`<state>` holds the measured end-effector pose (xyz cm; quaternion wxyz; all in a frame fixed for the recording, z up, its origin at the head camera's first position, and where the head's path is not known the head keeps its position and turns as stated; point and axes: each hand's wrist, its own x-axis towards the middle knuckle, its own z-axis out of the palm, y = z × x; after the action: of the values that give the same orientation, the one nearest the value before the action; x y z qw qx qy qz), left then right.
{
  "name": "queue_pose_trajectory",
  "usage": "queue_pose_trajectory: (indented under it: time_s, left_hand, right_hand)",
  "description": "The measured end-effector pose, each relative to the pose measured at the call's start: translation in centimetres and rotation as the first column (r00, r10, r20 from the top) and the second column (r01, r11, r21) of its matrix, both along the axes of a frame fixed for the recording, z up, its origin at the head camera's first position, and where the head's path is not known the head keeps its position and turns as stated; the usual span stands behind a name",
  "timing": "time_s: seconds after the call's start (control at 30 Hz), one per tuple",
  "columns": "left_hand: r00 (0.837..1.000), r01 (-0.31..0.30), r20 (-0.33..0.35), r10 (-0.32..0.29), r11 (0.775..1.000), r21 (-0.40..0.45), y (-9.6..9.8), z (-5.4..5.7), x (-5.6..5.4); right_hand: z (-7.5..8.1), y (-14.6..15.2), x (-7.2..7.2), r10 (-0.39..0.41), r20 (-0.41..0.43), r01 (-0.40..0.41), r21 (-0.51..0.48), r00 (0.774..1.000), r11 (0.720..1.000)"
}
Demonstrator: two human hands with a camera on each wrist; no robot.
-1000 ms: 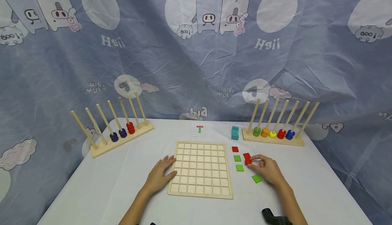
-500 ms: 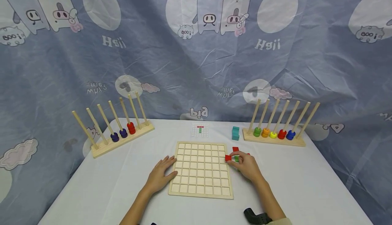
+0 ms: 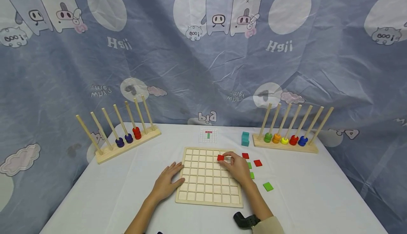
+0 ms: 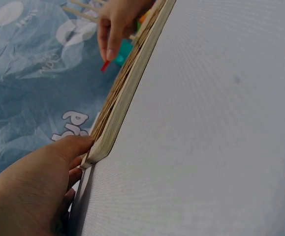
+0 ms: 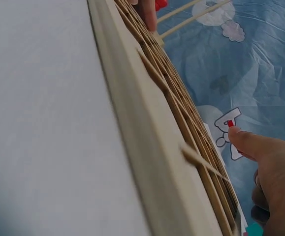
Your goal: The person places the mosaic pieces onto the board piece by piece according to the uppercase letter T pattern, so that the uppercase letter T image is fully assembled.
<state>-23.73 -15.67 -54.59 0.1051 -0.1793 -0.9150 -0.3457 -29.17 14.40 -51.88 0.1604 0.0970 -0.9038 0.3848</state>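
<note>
Between thumb and fingertips my right hand (image 3: 236, 168) pinches a red square tile (image 3: 220, 158), which overlaps the upper right cells of the wooden grid board (image 3: 208, 203). The right wrist view shows this tile edge-on as a thin red sliver (image 5: 230, 124), raised above the board. My left hand (image 3: 165, 182) rests at the board's left edge with its fingers spread, touching the frame. To the right of the board lie two red tiles, one nearer (image 3: 245, 155) and one farther out (image 3: 258, 163). Two green tiles are partly hidden by my right hand, and another green tile (image 3: 268, 186) lies nearer me.
Behind the board lies a printed grid card (image 3: 208, 135) with red and green cells forming a T. A teal block (image 3: 245, 139) stands to its right. Peg racks with coloured rings stand at the back left (image 3: 127, 145) and back right (image 3: 286, 146). A patterned curtain hangs behind.
My right hand has picked the red tile up from the table on the right and carried it left, over the board. The left hand has stayed at the board's edge.
</note>
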Motion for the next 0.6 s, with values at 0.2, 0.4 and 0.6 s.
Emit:
queue_pose_trajectory:
  time_s: [0.2,0.4,0.6]
  left_hand:
    - [1.000,0.000,0.013,0.000,1.000,0.008,0.0,0.1,0.1]
    - [1.000,0.008,0.005,-0.008,1.000,0.009,0.0,0.1,0.1]
    - [1.000,0.010,-0.001,-0.010,1.000,0.008,0.0,0.1,0.1]
  right_hand:
    - [-0.3,-1.1,-0.7,0.014,0.014,-0.014,0.013,1.000,1.000]
    - [-0.6,-1.2,-1.1,0.005,0.053,-0.008,0.044,0.999,0.999]
    - [-1.0,-1.2,-1.3,0.008,0.040,-0.011,0.085,0.999,0.996]
